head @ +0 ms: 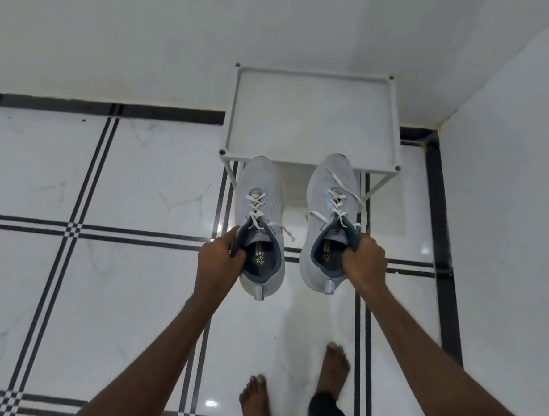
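I hold a pair of pale grey sneakers with white laces and dark blue collars above the tiled floor. My left hand (220,262) grips the left sneaker (261,191) by its collar, thumb inside the opening. My right hand (364,260) grips the right sneaker (328,192) the same way at its collar. Both toes point away from me toward a white shoe rack (397,119), and the right toe overlaps the rack's front edge. The laces hang loose.
The rack stands against the back wall, near the corner with the right wall (509,190). White floor tiles with black lines (72,227) spread to the left. My bare feet (334,369) stand on the floor below the sneakers.
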Demonstrator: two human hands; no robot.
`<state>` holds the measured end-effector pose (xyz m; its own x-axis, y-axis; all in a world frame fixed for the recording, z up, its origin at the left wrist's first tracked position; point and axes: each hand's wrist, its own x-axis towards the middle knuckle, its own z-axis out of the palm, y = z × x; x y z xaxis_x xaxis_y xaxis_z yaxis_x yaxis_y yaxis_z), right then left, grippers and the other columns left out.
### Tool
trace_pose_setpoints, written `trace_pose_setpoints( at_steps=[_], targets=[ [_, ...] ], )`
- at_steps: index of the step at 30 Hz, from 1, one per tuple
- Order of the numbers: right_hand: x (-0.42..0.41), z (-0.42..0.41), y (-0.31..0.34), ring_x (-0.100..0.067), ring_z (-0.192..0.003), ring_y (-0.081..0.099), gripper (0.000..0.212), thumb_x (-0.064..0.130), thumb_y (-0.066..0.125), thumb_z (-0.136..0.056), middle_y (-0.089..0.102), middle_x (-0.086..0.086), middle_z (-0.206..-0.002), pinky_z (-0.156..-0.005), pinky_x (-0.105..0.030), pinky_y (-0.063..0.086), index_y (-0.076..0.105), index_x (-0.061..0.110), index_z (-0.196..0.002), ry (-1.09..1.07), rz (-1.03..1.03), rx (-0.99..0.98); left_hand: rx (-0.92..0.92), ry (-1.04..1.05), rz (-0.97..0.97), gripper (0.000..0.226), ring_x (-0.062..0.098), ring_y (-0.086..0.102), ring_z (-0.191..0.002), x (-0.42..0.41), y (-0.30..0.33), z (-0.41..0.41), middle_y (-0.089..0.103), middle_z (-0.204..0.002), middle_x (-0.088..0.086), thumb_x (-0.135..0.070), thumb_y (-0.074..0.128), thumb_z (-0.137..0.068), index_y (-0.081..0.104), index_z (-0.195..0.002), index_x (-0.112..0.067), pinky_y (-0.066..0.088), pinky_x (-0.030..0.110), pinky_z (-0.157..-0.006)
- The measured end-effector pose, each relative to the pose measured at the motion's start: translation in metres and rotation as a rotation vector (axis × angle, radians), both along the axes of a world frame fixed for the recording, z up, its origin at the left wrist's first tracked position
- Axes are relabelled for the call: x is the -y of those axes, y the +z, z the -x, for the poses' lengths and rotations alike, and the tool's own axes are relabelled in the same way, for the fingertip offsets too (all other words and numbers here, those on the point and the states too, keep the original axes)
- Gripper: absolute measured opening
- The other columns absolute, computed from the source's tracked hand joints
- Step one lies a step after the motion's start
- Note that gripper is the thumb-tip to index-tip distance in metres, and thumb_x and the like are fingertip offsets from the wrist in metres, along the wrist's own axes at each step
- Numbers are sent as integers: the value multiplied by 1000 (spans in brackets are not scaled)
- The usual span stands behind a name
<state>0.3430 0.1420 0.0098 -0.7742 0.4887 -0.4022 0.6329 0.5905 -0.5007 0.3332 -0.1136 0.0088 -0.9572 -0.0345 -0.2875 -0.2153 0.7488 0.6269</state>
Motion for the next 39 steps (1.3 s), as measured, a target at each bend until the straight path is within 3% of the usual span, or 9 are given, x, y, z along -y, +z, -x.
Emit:
trace_pose_setpoints(
  at_steps=[9, 14, 20, 23, 26, 31, 34, 37, 39],
  targets=[
    [14, -36, -207, -42, -99, 62, 22, 0, 49, -84, 67, -24, -104, -71, -32, 37, 59, -3, -103, -40, -2, 131, 84, -44, 45, 46, 8, 49, -59, 9, -201, -31, 64, -80, -2, -2, 55, -83, 64, -126, -19, 28, 8, -53],
    [11, -35, -328, -44, -102, 61, 22, -1, 48, -85, 66, -25, -106, -79, -37, 42, 57, -6, -105, -32, -33, 145, 95, -29, 32, 48, 19, 59, -72, -3, -328, -25, 74, -92, 7, -1, 54, -83, 63, -128, -16, 49, 27, -69],
    [4, -27, -420, -44, -101, 61, 21, 0, 47, -86, 66, -25, -104, -77, -36, 41, 57, -4, -104, -14, -52, 132, 34, -48, 75, 44, 18, 52, -68, -11, -422, -10, 73, -89, 9, -1, 53, -84, 63, -124, -14, 44, 28, -70],
    [2, -27, -438, -43, -105, 61, 22, 3, 49, -90, 66, -24, -110, -78, -36, 42, 57, -3, -110, -62, -48, 165, 11, -56, 90, 41, 19, 55, -69, -12, -446, -8, 72, -89, 7, -3, 53, -84, 62, -123, -14, 50, 33, -71],
    [4, -23, -437, -44, -108, 59, 28, 5, 53, -87, 64, -26, -114, -81, -39, 44, 55, -5, -114, -128, -86, 144, -3, -39, 78, 37, 19, 60, -73, -14, -453, -4, 69, -86, 1, -11, 56, -87, 61, -123, -16, 40, 18, -65],
    [38, -13, -419, -37, -122, 46, 61, 15, 60, -84, 53, -22, -131, -99, -47, 41, 39, 0, -139, -147, -347, -255, 29, -103, 307, 45, 19, 61, -71, -4, -459, 8, 63, -73, -2, -62, 48, -90, 66, -98, -22, 39, 27, -60],
    [71, -1, -422, -32, -119, 47, 51, 5, 58, -82, 56, -16, -126, -97, -41, 44, 48, 6, -132, 156, -251, -442, 292, -313, 27, 43, 22, 70, -70, 24, -438, 42, 66, -57, -6, -52, 55, -93, 72, -74, -18, 48, 28, -67],
    [93, 21, -441, -35, -116, 50, 50, -3, 59, -76, 62, -14, -116, -93, -43, 46, 55, 9, -125, 547, -135, -298, 559, -268, -358, 27, 27, 70, -63, 47, -402, 69, 64, -57, -6, -26, 58, -98, 75, -94, -5, 60, 33, -70],
    [94, 35, -451, -34, -107, 52, 40, 1, 60, -76, 66, -12, -106, -86, -42, 46, 58, 12, -115, 679, -165, -226, 614, -311, -311, 26, 16, 49, -48, 55, -386, 78, 45, -55, 1, -24, 57, -99, 76, -97, -6, 52, 28, -56]
  ],
)
